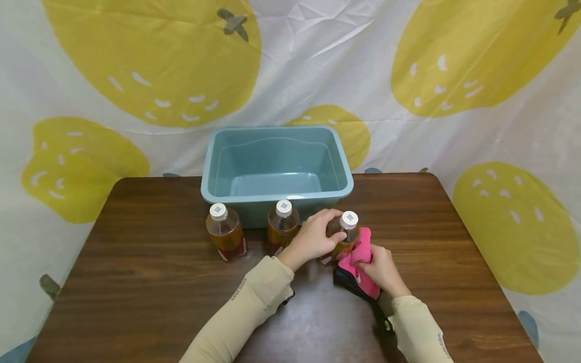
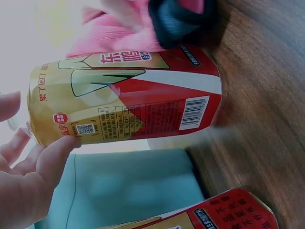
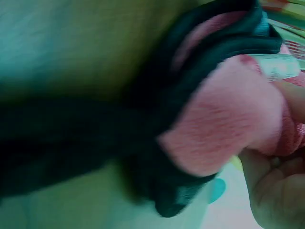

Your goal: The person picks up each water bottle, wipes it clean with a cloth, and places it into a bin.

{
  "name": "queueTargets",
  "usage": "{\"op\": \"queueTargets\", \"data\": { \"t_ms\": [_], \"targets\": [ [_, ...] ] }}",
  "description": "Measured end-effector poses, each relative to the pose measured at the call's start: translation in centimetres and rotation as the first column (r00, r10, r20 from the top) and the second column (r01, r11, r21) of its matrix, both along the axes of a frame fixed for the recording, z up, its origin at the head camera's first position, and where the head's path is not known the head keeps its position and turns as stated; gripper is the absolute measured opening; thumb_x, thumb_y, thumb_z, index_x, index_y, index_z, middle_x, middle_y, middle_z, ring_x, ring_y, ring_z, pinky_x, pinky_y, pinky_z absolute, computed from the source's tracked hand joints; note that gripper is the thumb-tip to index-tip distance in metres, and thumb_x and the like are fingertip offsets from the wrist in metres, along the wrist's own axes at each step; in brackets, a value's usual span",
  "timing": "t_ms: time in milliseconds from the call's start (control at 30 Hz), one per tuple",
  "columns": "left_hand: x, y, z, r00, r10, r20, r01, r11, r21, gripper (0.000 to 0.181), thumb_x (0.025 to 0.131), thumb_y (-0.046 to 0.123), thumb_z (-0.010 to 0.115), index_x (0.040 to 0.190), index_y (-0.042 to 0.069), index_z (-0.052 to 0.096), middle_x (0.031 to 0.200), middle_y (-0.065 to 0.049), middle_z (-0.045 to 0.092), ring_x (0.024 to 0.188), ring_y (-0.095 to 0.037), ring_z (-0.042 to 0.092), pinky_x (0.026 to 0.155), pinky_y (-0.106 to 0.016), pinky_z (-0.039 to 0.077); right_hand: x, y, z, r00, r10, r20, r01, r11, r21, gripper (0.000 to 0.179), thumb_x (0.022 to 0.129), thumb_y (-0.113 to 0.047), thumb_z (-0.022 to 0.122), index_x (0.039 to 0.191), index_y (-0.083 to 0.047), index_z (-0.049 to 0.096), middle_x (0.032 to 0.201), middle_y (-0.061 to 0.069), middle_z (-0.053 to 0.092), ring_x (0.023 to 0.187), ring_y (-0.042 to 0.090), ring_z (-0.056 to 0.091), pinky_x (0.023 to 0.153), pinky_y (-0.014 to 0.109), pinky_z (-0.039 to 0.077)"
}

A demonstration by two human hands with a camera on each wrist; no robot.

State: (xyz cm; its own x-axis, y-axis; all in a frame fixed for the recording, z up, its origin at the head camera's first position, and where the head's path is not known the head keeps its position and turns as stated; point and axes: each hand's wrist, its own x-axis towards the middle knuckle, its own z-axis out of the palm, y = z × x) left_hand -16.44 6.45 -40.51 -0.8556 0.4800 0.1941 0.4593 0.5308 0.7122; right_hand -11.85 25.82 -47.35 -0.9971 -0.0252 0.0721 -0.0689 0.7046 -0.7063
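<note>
My left hand [image 1: 312, 238] grips the upper part of the rightmost bottle [image 2: 128, 98], which has a white cap and a red and gold label. Beside it my right hand [image 1: 383, 269] pinches a fuzzy pink cloth piece [image 1: 362, 249] with black edging and a dark strap [image 3: 71, 138]. The pink material lies against the bottle's right side. In the left wrist view the bottle's printed label and barcode show. To the left, two similar bottles stand upright: the middle bottle [image 1: 282, 229] near my left wrist, and the left bottle [image 1: 227, 237] farther off.
A light blue plastic tub [image 1: 277, 200] stands behind the bottles at the back of the brown wooden table [image 1: 150, 282]. A white curtain [image 1: 327, 65] with yellow fruit prints hangs behind the table and along its sides.
</note>
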Motion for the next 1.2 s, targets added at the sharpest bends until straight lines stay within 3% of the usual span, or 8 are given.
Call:
{"op": "queueTargets", "data": {
  "t_ms": [133,233,533,700,833,1200],
  "targets": [
    [-0.1,-0.1,0.1,1.000,-0.001,0.002,0.001,1.000,-0.002,0.039,0.083,0.023,0.064,0.118,0.010,0.055,0.117,-0.005,0.058,0.109,-0.020,0.053,0.094,-0.034,0.041,0.0,0.0,-0.5,1.000,0.003,-0.011,-0.003,1.000,0.010,0.016,0.066,0.002,0.074,0.077,0.003,0.062,0.067,0.010,0.063,0.058,0.015,0.052,0.052,0.026,0.046],
    [0.0,0.0,0.2,1.000,-0.002,0.009,0.002,1.000,-0.009,0.039,0.083,0.023,0.065,0.118,0.009,0.055,0.117,-0.005,0.058,0.109,-0.020,0.054,0.094,-0.033,0.041,0.0,0.2,0.6,1.000,0.021,0.008,-0.021,1.000,0.021,0.016,0.068,0.000,0.074,0.080,0.004,0.063,0.068,0.010,0.063,0.057,0.014,0.050,0.051,0.026,0.045],
    [0.0,0.2,0.1,1.000,-0.012,0.011,0.012,1.000,0.007,0.038,0.082,0.022,0.065,0.117,0.009,0.056,0.115,-0.006,0.058,0.108,-0.018,0.054,0.094,-0.032,0.041,-0.3,0.8,7.5,0.995,0.099,-0.020,-0.098,0.993,0.069,0.019,0.071,-0.004,0.074,0.085,0.004,0.064,0.068,0.008,0.062,0.055,0.014,0.050,0.052,0.023,0.048],
    [0.0,0.0,0.1,1.000,-0.005,0.018,0.005,1.000,0.011,0.039,0.082,0.021,0.065,0.118,0.009,0.056,0.116,-0.005,0.058,0.108,-0.018,0.054,0.094,-0.032,0.042,-0.9,0.1,9.9,0.990,0.125,-0.058,-0.121,0.990,0.075,0.020,0.071,-0.004,0.074,0.087,0.004,0.064,0.069,0.009,0.063,0.056,0.016,0.052,0.055,0.025,0.050],
    [0.0,0.0,0.2,1.000,-0.004,0.025,0.004,1.000,0.006,0.040,0.082,0.022,0.064,0.119,0.009,0.055,0.118,-0.005,0.057,0.110,-0.018,0.052,0.095,-0.033,0.041,-1.1,-0.2,9.9,0.992,0.114,-0.056,-0.111,0.993,0.051,0.022,0.071,-0.003,0.073,0.089,0.005,0.063,0.072,0.011,0.063,0.058,0.017,0.053,0.056,0.028,0.051],
    [0.0,0.0,0.0,1.000,0.010,0.013,-0.010,1.000,0.008,0.039,0.081,0.024,0.066,0.116,0.010,0.056,0.115,-0.004,0.058,0.106,-0.019,0.054,0.093,-0.033,0.042,-0.4,0.9,6.6,0.998,0.056,-0.011,-0.057,0.996,-0.070,0.023,0.075,-0.005,0.071,0.092,0.006,0.060,0.076,0.014,0.064,0.060,0.016,0.055,0.057,0.023,0.050]
  ]
}}
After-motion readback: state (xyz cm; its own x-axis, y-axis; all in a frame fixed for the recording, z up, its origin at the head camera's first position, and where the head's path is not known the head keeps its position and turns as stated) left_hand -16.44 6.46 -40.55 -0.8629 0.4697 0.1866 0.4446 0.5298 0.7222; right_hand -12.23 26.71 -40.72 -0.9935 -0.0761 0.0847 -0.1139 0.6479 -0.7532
